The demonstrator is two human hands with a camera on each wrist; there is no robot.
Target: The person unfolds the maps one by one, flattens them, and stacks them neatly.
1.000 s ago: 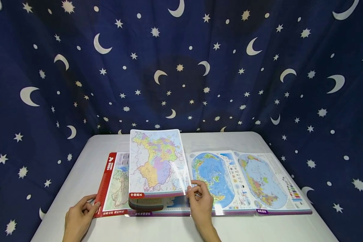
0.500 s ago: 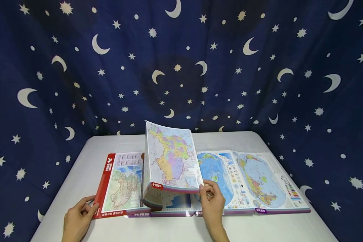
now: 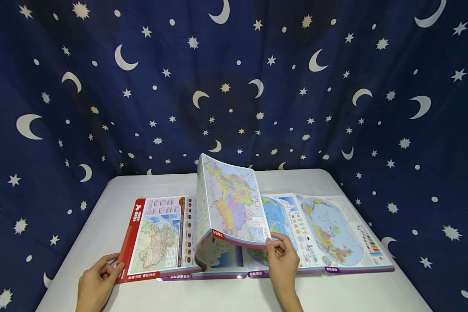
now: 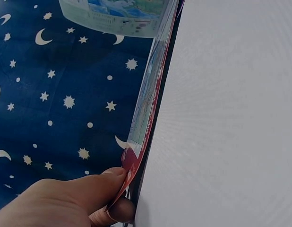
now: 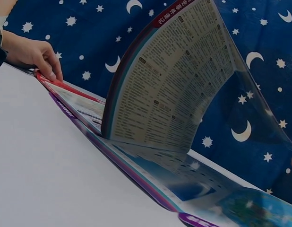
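Note:
A glossy fold-out map sheet has a red strip (image 3: 129, 242) along its left edge. My left hand (image 3: 96, 281) pinches the lower corner of that strip, and in the left wrist view the thumb (image 4: 113, 177) lies on top of it. One map panel (image 3: 234, 199) stands raised and bowed in the middle. Its lower right corner is pinched by my right hand (image 3: 284, 260). From the right wrist view, the panel's back (image 5: 160, 80) shows dense columns of text. The left panel (image 3: 157, 238) lies nearly flat, showing a relief map.
Beneath and to the right, a purple-edged world map sheet (image 3: 335, 234) lies spread on the white table (image 3: 203, 294). A dark blue curtain (image 3: 234, 112) with moons and stars hangs around the table's back and sides.
My right hand has carried the raised panel to the right, and the panel now bows upward. More of the left panel is uncovered. My left hand keeps its hold on the red edge.

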